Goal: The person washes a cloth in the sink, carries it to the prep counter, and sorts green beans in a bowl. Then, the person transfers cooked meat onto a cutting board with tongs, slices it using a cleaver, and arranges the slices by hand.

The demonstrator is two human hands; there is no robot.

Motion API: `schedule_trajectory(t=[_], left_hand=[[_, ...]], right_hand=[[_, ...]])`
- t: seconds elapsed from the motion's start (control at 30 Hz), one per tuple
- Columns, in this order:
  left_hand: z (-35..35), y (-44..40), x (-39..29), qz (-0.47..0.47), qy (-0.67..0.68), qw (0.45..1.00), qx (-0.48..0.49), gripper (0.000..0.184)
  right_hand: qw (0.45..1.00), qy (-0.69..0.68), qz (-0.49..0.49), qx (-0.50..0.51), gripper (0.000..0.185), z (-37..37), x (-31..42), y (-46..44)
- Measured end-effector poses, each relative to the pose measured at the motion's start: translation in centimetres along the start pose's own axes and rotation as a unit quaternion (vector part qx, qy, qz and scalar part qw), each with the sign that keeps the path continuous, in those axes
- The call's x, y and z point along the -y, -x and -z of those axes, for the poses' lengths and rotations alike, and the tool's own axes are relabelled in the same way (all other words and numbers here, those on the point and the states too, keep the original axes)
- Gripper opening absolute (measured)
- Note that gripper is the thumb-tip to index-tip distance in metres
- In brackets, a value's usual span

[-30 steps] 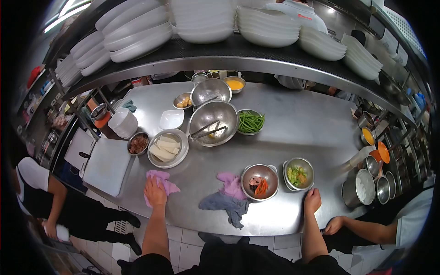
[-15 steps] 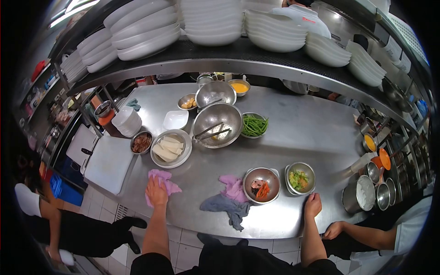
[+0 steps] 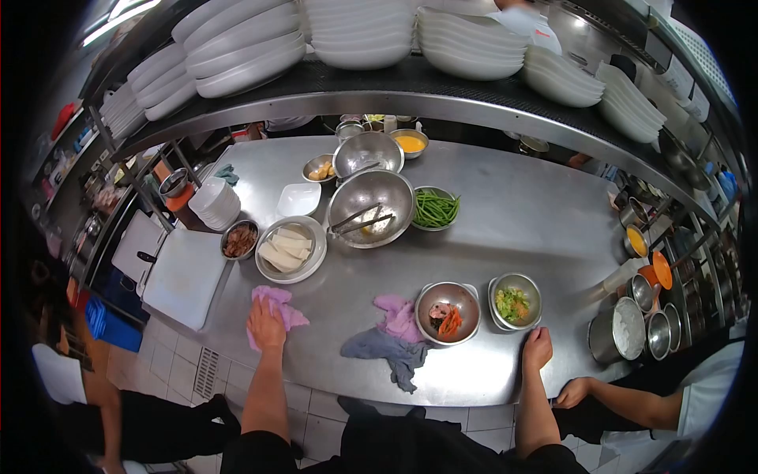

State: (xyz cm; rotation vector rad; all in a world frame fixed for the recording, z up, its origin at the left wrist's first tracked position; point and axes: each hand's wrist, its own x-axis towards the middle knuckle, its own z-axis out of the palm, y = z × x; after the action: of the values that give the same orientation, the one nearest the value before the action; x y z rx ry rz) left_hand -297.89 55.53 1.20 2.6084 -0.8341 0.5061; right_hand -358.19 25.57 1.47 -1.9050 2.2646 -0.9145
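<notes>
On the near left part of the steel worktable [image 3: 521, 213], a pink cloth [image 3: 296, 317] lies bunched beneath the left hand [image 3: 267, 325]. That hand is open, its fingers laid over the fabric rather than wrapped around it, which probably keeps the cloth against the metal. The right hand [image 3: 538, 347] is closed in a loose fist at the table's near edge, perhaps for support; whether anything is inside it, I cannot tell.

The cloth is thus directly under the left hand and well apart from the right. Between the hands, nearer the right, a second pink cloth [image 3: 400, 318] touches a grey cloth [image 3: 387, 355]. Just beside them stands a steel bowl [image 3: 467, 306] of orange strips and pinkish pieces, then another bowl holding chopped greens [image 3: 512, 300], close to the right fist. They seem set near the edge for easy reach.

Beyond the left hand is a white dish [image 3: 321, 246] of pale slices [image 3: 288, 249], with a small bowl of brown pieces [image 3: 239, 239] and a white cutting board [image 3: 185, 280] to its left. Farther in, a large mixing bowl [image 3: 354, 189] stands beside the green beans [image 3: 436, 208]. A co-worker's hand [image 3: 574, 392] is at the table edge, right of the fist.
</notes>
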Motion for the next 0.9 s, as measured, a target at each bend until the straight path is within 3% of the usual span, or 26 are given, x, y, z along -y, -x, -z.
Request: schedule_trajectory(t=[0.9], left_hand=[[0.8,-0.3,-0.6,0.030,0.008,0.999,0.019,0.045]], right_hand=[[0.999,-0.002,0.020,-0.036,0.026,-0.6,-0.2,0.0]])
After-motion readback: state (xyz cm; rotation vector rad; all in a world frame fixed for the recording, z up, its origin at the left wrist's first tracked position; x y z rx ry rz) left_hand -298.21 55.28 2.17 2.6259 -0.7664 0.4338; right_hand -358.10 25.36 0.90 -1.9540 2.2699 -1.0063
